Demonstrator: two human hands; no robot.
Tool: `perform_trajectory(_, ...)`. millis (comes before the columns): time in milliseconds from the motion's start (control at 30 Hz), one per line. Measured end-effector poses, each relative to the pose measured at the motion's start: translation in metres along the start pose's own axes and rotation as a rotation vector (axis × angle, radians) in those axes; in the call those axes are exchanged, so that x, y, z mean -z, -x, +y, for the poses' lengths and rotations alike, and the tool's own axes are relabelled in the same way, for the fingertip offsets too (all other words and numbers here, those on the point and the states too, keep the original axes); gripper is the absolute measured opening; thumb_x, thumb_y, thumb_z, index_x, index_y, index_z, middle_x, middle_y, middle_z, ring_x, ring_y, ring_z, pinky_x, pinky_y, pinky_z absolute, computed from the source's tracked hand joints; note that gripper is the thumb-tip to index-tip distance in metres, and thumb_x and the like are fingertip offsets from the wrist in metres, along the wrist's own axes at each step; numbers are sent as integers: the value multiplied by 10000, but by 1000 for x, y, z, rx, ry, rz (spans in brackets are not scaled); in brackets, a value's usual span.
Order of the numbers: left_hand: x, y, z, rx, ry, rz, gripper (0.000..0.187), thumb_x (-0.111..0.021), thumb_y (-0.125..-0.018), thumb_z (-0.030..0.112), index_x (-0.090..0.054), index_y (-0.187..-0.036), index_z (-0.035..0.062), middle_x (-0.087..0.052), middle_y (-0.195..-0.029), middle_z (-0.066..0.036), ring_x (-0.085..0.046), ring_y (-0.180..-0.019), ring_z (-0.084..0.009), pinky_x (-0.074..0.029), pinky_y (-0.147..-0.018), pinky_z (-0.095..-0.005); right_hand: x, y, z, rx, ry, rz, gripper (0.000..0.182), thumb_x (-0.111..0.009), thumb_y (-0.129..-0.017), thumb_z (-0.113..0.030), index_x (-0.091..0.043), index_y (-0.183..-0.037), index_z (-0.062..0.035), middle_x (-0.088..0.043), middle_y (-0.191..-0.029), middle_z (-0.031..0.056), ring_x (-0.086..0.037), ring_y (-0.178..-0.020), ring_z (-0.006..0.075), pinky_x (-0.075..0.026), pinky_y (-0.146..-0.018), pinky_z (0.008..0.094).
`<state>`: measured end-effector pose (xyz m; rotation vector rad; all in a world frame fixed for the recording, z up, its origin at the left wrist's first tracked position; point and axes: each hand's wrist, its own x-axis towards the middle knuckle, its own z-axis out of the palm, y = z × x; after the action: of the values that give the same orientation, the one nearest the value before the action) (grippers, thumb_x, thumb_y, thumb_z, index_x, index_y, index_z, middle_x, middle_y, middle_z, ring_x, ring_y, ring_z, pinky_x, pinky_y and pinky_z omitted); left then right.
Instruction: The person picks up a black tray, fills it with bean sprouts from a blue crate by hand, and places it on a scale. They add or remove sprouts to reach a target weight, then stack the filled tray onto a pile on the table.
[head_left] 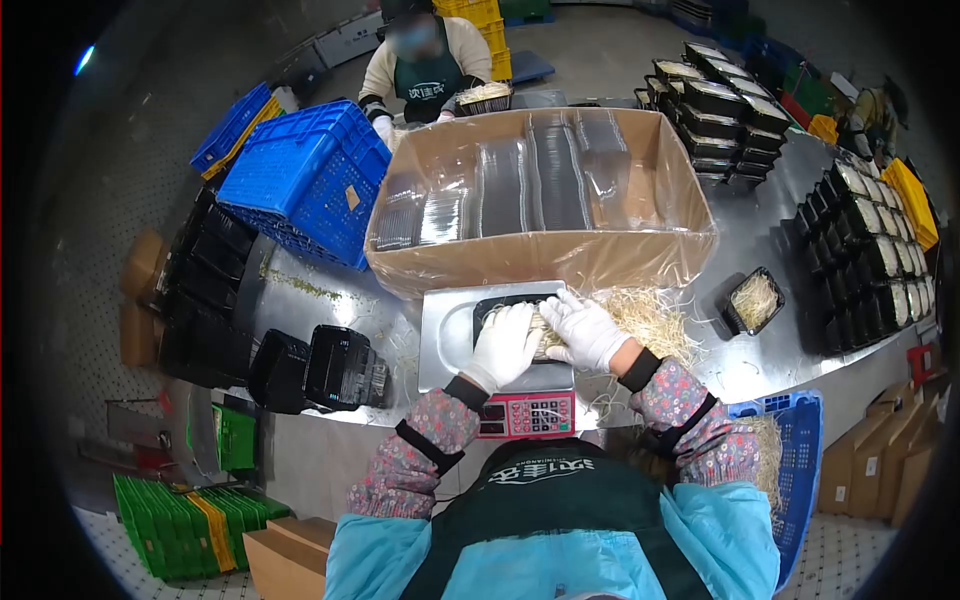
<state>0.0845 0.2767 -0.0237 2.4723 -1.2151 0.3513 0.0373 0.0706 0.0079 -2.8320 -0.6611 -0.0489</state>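
Note:
A black tray [483, 305] holding pale sprouts rests on the metal plate of a scale [440, 350] with a red keypad. My left hand [503, 345], in a white glove, lies on the tray's left part, its fingers together over the sprouts. From the right, my gloved right hand [585, 332] reaches over the same tray, fingers bent onto the sprouts. What the fingertips grip, if anything, is hidden. Loose sprouts [655, 322] are heaped on the table just right of the scale.
Behind the scale stands a large cardboard box [540, 252] of clear plastic lids. Blue crates [300, 180] and black empty trays [340, 368] are at left. Filled trays [725, 115] are stacked at right, near a single filled tray [755, 300]. Across the table is a co-worker [425, 75].

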Motion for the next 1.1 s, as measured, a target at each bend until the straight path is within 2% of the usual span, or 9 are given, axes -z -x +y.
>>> perform_trajectory(133, 1, -5, -3, 24, 29, -36, 448, -549, -929, 296, -550, -1240, -27, -588, -1108, -169, -554, -1045, -337, -451, -895, -466, 15, 2, 13, 16, 90, 69, 720, -777, -707, -334, -542, -1277, 37, -580, -1258, 200, -537, -1213, 364, -482, -959, 410)
perform_trajectory(200, 5, -6, 2, 106, 52, -133, 467, -548, -942, 294, -540, -1276, -33, -584, -1226, -221, -542, -1145, -390, -410, -1016, -480, 21, 0, 6, -213, 93, -95, 424, -740, -721, -261, -654, -1032, 14, -650, -1091, 189, -642, -1010, 350, -542, -800, 405)
perform_trajectory(233, 5, -5, 3, 102, 52, -134, 467, -548, -942, 294, -540, -1276, -33, -584, -1226, -221, -542, -1145, -390, -410, -1016, -480, -1, 2, 14, -156, 99, 103, 171, -698, -724, -187, -676, -801, -36, -689, -890, 172, -686, -813, 341, -552, -675, 413)
perform_trajectory(333, 2, 0, 4, 70, 40, -64, 471, -552, -943, 292, -532, -1287, -30, -571, -1243, -215, -520, -1167, -391, -402, -1024, -475, -3, 4, 13, -175, 86, 127, 79, -657, -744, -139, -689, -741, -68, -675, -762, 176, -681, -729, 355, -547, -674, 442)
perform_trajectory(633, 4, 7, 1, 85, 134, 65, 517, -590, -923, 301, -516, -1322, -19, -546, -1309, -185, -504, -1199, -361, -392, -1040, -460, 123, 41, 31, -323, -254, 205, 145, -720, -775, -167, -717, -801, -24, -666, -763, 203, -659, -742, 379, -527, -705, 428)
perform_trajectory(733, 21, 8, -3, 154, 289, 158, 452, -608, -924, 197, -536, -1308, -30, -571, -1304, -191, -528, -1214, -355, -406, -1054, -431, 155, 35, 13, -466, -684, 208, 112, -714, -845, -88, -726, -891, 14, -705, -797, 152, -683, -710, 203, -523, -669, 320)
perform_trajectory(933, 30, 24, -33, 437, 937, 462, 322, -513, -977, 28, -574, -1283, -50, -630, -1268, -158, -609, -1164, -221, -458, -1005, -310, 115, -4, -13, -103, -944, 453, 140, -736, -853, -81, -716, -960, 7, -720, -967, 91, -667, -865, 147, -523, -736, 285)
perform_trajectory(1000, 41, 28, -31, 511, 936, 451, 316, -473, -998, 22, -562, -1287, -71, -627, -1263, -139, -594, -1171, -197, -452, -1013, -298, 84, -20, -29, -66, -982, 467, 124, -715, -868, -16, -709, -980, 38, -680, -913, 65, -665, -890, 138, -534, -800, 263)
perform_trajectory(1100, 33, 47, -47, 560, 914, 439, 347, -481, -990, 25, -538, -1319, -70, -611, -1288, -144, -589, -1178, -196, -437, -1030, -297, 24, -27, -22, -74, -390, 273, 207, -717, -836, -234, -738, -992, -101, -692, -955, 83, -647, -952, 273, -513, -872, 369)
